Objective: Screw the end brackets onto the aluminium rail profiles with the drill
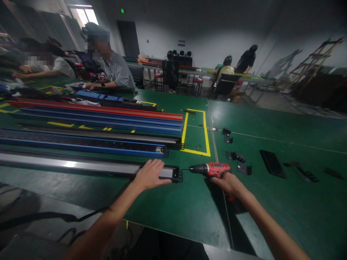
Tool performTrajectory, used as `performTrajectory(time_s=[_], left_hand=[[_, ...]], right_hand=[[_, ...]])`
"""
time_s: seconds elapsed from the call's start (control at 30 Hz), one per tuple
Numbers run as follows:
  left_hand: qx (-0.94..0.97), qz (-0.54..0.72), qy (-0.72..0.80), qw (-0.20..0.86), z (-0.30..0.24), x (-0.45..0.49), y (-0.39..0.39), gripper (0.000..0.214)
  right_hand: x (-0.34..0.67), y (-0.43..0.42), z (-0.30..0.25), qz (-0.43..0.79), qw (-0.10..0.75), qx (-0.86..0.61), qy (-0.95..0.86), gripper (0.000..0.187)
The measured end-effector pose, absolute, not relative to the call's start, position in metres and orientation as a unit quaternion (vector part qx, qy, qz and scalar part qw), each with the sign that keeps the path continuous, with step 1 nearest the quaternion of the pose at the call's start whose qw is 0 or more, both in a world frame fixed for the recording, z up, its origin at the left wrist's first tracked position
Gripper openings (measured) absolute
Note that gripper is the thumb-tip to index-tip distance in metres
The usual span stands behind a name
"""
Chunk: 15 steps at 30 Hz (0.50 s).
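Note:
My right hand (226,182) is wrapped round the grip of a red and black cordless drill (217,168). The drill points left, its long thin bit (185,169) reaching the black end cap (176,174) of a long metal profile (108,168). That profile is silver inside with dark sides and lies flat on the green table. Across its right end, my left hand (151,173) grips it, fingers over the far side and thumb along the near side. Whether the bit touches a screw is too small to tell.
Behind lie blue-edged profiles (121,147) and a row of red and blue ones (130,117). Small black brackets (244,168) and a dark phone (272,163) lie to the right. Yellow tape (207,139) marks the green table (271,126). A person (116,68) works across the table.

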<state>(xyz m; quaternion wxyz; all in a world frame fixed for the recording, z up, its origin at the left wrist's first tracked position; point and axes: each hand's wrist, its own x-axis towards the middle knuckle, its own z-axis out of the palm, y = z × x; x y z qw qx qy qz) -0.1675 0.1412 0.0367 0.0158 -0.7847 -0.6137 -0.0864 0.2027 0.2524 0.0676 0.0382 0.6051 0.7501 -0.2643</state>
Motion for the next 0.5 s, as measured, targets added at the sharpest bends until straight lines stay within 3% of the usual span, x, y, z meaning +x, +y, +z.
performTrajectory(time_s=[0.23,0.37,0.5], left_hand=[[-0.783,-0.198,-0.589,-0.018,0.044,-0.172,0.128,0.078],[-0.729,-0.333,-0.595,-0.057,0.065,-0.161,0.095,0.055],[-0.669,-0.469,-0.553,-0.16,0.104,-0.119,0.045,0.039]], right_hand=[[0.204,0.245,0.069,-0.29,0.039,0.634,0.716,0.042],[0.22,0.235,0.068,-0.295,0.016,0.638,0.711,0.044],[0.245,0.229,0.062,-0.296,-0.016,0.663,0.687,0.045]])
